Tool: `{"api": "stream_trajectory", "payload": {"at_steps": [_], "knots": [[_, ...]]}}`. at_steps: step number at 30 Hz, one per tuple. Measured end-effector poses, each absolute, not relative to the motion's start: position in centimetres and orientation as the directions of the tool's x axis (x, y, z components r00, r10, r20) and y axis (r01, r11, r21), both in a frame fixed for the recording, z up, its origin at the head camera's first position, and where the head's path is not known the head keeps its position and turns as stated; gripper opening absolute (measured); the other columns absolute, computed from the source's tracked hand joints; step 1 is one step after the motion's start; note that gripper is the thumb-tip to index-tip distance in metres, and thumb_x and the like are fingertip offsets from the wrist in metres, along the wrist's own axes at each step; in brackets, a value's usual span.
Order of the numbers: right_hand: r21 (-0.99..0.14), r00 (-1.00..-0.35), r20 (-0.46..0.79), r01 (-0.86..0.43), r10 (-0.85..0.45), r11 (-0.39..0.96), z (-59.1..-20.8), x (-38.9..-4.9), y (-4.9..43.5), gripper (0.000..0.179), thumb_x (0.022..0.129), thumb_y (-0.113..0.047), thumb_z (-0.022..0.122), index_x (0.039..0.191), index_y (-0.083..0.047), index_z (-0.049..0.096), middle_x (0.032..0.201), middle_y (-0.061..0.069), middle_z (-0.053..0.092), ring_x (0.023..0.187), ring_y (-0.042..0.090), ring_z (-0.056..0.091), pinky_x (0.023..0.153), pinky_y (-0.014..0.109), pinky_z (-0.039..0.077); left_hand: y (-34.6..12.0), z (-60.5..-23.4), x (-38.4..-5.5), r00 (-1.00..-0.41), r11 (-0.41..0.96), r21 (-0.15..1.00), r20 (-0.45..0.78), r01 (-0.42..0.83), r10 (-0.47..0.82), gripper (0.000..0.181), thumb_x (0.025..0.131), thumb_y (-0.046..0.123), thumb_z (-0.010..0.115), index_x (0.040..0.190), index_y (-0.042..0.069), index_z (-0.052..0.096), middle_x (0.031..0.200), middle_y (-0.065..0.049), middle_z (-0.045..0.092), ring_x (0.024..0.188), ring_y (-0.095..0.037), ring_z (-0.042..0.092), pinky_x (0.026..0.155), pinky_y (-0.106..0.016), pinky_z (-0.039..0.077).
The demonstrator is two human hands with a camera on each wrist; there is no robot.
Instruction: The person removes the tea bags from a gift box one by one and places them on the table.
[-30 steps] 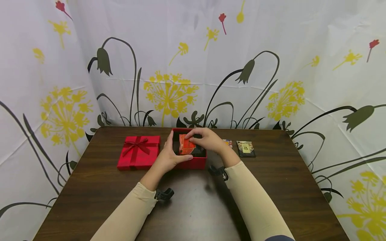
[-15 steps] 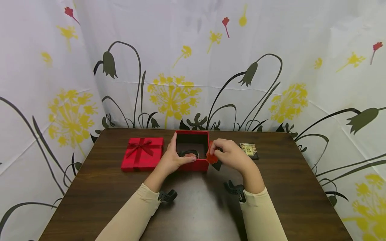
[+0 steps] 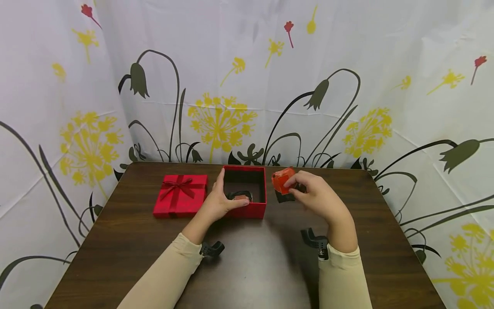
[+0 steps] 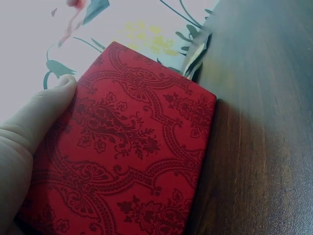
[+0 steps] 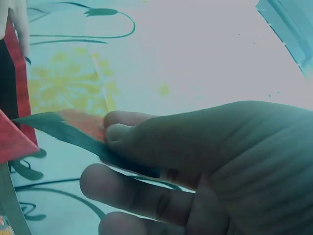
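Note:
An open red gift box [image 3: 254,210] with a dark inside stands at the table's back middle. My left hand [image 3: 214,204] grips its left front corner, fingers along the left wall and thumb over the front edge. The left wrist view shows the box's patterned red wall [image 4: 127,142] beside the thumb. To the right of the box, my right hand [image 3: 320,195] holds up a small red-and-black packet [image 3: 281,180], pinched between thumb and forefinger. In the right wrist view the packet [image 5: 73,132] is seen almost edge-on, with the other fingers apart from it.
A red lid [image 3: 181,197] with a ribbon bow lies left of the box. A dark item with a brownish patch [image 3: 241,197] sits inside the box. Behind the brown table [image 3: 247,266] hangs a white flowered curtain [image 3: 231,38]. The right hand hides part of the table.
My right hand has lifted the packet out of the box and carried it to the right, past the box's right wall. The left hand stays on the box.

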State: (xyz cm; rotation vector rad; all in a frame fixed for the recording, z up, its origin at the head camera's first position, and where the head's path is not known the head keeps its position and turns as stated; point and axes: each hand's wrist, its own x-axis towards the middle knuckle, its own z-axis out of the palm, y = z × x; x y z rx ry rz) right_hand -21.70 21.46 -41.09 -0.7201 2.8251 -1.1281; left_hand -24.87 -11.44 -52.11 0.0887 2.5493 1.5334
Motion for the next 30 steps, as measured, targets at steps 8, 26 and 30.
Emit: {"api": "stream_trajectory", "payload": {"at_steps": [8, 26, 30], "knots": [[-0.581, -0.908, 0.255, -0.418, -0.331, 0.699, -41.0, -22.1, 24.6, 0.027, 0.102, 0.002, 0.070, 0.125, -0.012, 0.072, 0.125, 0.010, 0.069, 0.098, 0.026, 0.062, 0.085, 0.043, 0.052, -11.4, -52.0, -25.1, -0.985, 0.470, 0.882, -0.101, -0.023, 0.142, 0.144, 0.076, 0.057, 0.097, 0.176, 0.037, -0.005, 0.184, -0.015, 0.009, 0.169, -0.043, 0.014, 0.128, -0.073, 0.028], [-0.679, -0.967, 0.247, -0.126, 0.064, 0.723, -42.7, -21.5, 34.0, 0.025, 0.112, -0.017, 0.059, 0.128, -0.004, 0.073, 0.139, 0.025, 0.065, 0.101, 0.025, 0.062, 0.076, 0.024, 0.049, -11.5, -52.1, -24.8, -0.986, 0.458, 0.889, -0.080, -0.005, 0.145, 0.144, 0.077, 0.054, 0.097, 0.177, 0.031, -0.005, 0.183, -0.016, 0.009, 0.168, -0.045, 0.016, 0.127, -0.074, 0.029], [-0.769, -0.945, 0.259, -0.076, 0.201, 0.634, -43.4, -21.9, 34.4, 0.026, 0.108, -0.015, 0.067, 0.130, -0.001, 0.072, 0.136, 0.027, 0.066, 0.071, 0.010, 0.071, 0.065, 0.016, 0.056, -11.5, -52.2, -24.9, -0.985, 0.460, 0.888, -0.085, -0.008, 0.147, 0.143, 0.079, 0.053, 0.097, 0.177, 0.032, -0.005, 0.184, -0.015, 0.009, 0.169, -0.045, 0.013, 0.127, -0.074, 0.028]]}}
